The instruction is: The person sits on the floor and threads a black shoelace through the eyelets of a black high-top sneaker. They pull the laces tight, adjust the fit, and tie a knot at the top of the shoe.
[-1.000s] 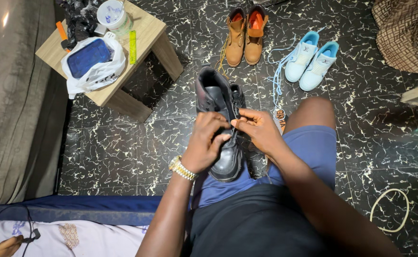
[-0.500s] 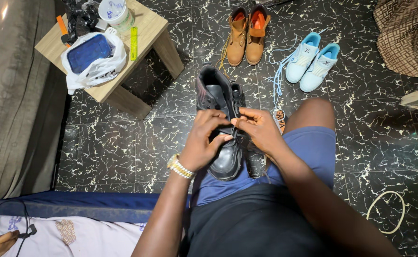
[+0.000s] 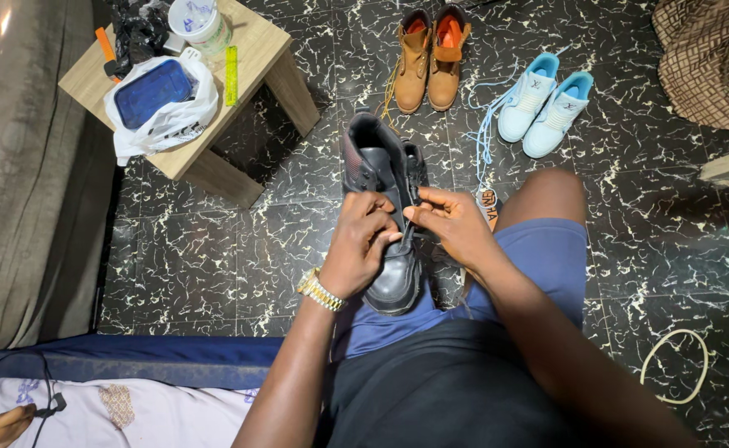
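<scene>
A black leather boot (image 3: pixel 381 178) rests on my lap, toe toward me, its open top pointing away. My left hand (image 3: pixel 363 245) pinches the black lace near the eyelets on the boot's left side. My right hand (image 3: pixel 454 228) grips the lace on the right side, fingertips meeting the left hand's over the tongue. A gold watch (image 3: pixel 320 289) sits on my left wrist. I am seated in blue shorts (image 3: pixel 547 253) and a black shirt.
A pair of tan boots (image 3: pixel 431 54) and a pair of light blue sneakers (image 3: pixel 544 99) stand on the dark marbled floor ahead. A wooden stool (image 3: pixel 252 62) at upper left carries a bagged blue container (image 3: pixel 153 91). A white cord loop (image 3: pixel 675 365) lies at lower right.
My fingers have shifted slightly on the lace; the boot stays on my lap. The view has tilted a little, nothing else moved.
</scene>
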